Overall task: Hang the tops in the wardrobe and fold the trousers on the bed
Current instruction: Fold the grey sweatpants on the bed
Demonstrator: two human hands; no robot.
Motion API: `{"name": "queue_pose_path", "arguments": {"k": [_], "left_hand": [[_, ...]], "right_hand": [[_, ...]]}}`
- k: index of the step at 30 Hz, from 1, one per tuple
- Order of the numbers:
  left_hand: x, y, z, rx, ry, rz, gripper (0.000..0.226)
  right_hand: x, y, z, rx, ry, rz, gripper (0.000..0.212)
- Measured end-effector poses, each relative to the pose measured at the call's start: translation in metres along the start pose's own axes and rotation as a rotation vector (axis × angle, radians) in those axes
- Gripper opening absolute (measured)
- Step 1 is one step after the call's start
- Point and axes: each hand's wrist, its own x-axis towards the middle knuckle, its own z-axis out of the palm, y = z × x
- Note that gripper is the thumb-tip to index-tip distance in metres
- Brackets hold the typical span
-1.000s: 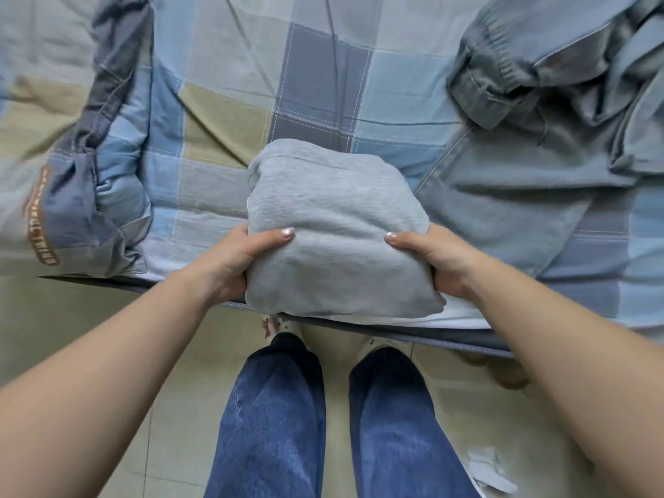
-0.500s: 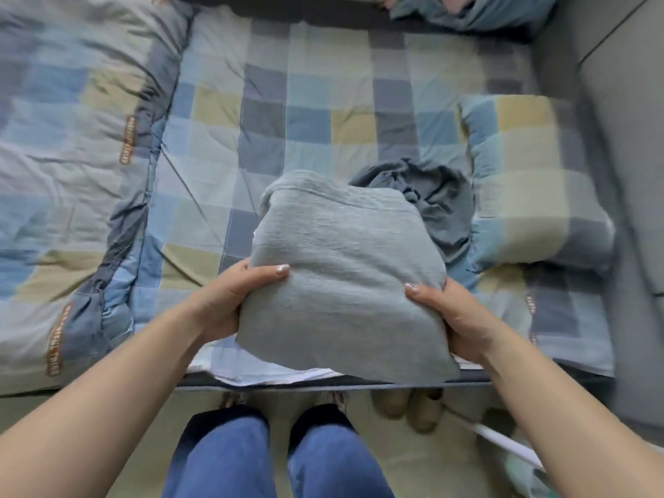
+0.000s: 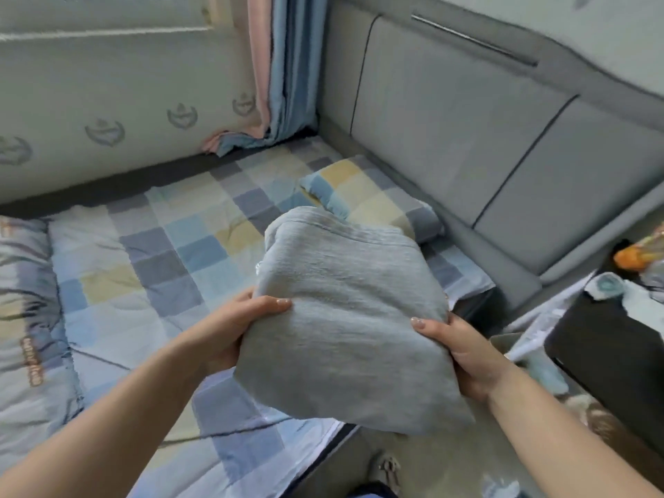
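A folded bundle of light grey trousers [image 3: 345, 318] is held up in the air above the near edge of the bed [image 3: 151, 267]. My left hand [image 3: 233, 328] grips its left side, thumb lying on top. My right hand [image 3: 463, 354] grips its right side, thumb on top and fingers hidden underneath. The bundle partly hides the checked pillow [image 3: 366, 195] behind it. The grey garment seen earlier on the bed is out of sight behind the bundle.
A checked quilt [image 3: 25, 318] is bunched at the left of the bed. The padded grey headboard [image 3: 467, 131] runs along the right. A dark bedside unit [image 3: 603, 350] with clutter stands at the right. Pink and blue curtains [image 3: 276, 66] hang at the far corner.
Both hands have lifted the folded grey trousers off the bed edge and carried them up and to the right. The view has swung up towards the headboard and pillow.
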Motion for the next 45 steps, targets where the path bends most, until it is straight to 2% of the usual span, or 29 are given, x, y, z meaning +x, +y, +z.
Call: {"name": "queue_pose_path", "arguments": {"k": [2, 3, 6, 8, 9, 11, 15, 19, 21, 24, 26, 31, 36, 39, 40, 44, 45], "left_hand": [[-0.002, 0.009, 0.014, 0.047, -0.053, -0.005, 0.095], [-0.003, 0.012, 0.021, 0.063, -0.074, -0.013, 0.089], [-0.003, 0.016, 0.054, 0.117, -0.17, -0.04, 0.046], [-0.003, 0.014, 0.079, 0.136, -0.228, -0.063, 0.031], [-0.002, 0.011, 0.093, 0.154, -0.252, -0.077, 0.026], [-0.001, 0.004, 0.116, 0.178, -0.304, -0.101, 0.034], [0.0, -0.017, 0.182, 0.237, -0.446, -0.157, 0.058], [-0.006, -0.049, 0.257, 0.274, -0.575, -0.206, 0.086], [-0.013, -0.067, 0.294, 0.286, -0.626, -0.222, 0.076], [-0.031, -0.106, 0.362, 0.322, -0.695, -0.265, 0.062], [-0.046, -0.136, 0.41, 0.351, -0.746, -0.296, 0.065], [-0.083, -0.197, 0.512, 0.449, -0.875, -0.361, 0.072], [-0.103, -0.252, 0.599, 0.541, -1.086, -0.424, 0.053], [-0.108, -0.284, 0.648, 0.617, -1.194, -0.493, 0.043], [-0.108, -0.293, 0.658, 0.631, -1.219, -0.511, 0.046], [-0.105, -0.347, 0.728, 0.761, -1.379, -0.611, 0.057], [-0.109, -0.357, 0.743, 0.837, -1.428, -0.595, 0.067]], "right_hand": [[-0.024, 0.002, -0.002, 0.036, 0.065, -0.04, 0.054], [-0.036, 0.002, -0.005, 0.043, 0.094, -0.057, 0.064], [-0.074, 0.005, -0.017, 0.08, 0.205, -0.119, 0.09], [-0.101, 0.01, -0.026, 0.105, 0.266, -0.143, 0.091], [-0.116, 0.013, -0.034, 0.123, 0.3, -0.16, 0.083], [-0.142, 0.019, -0.044, 0.149, 0.36, -0.177, 0.075], [-0.207, 0.032, -0.072, 0.184, 0.492, -0.207, 0.095], [-0.28, 0.054, -0.105, 0.185, 0.63, -0.223, 0.089], [-0.315, 0.067, -0.121, 0.199, 0.671, -0.244, 0.097], [-0.382, 0.09, -0.149, 0.255, 0.765, -0.305, 0.092], [-0.428, 0.106, -0.168, 0.278, 0.846, -0.353, 0.087], [-0.527, 0.145, -0.205, 0.337, 1.044, -0.379, 0.053], [-0.593, 0.191, -0.241, 0.464, 1.229, -0.36, 0.052], [-0.621, 0.217, -0.262, 0.554, 1.328, -0.367, 0.066], [-0.626, 0.222, -0.267, 0.569, 1.348, -0.37, 0.07], [-0.655, 0.248, -0.293, 0.692, 1.489, -0.379, 0.062], [-0.66, 0.252, -0.298, 0.716, 1.523, -0.375, 0.062]]}}
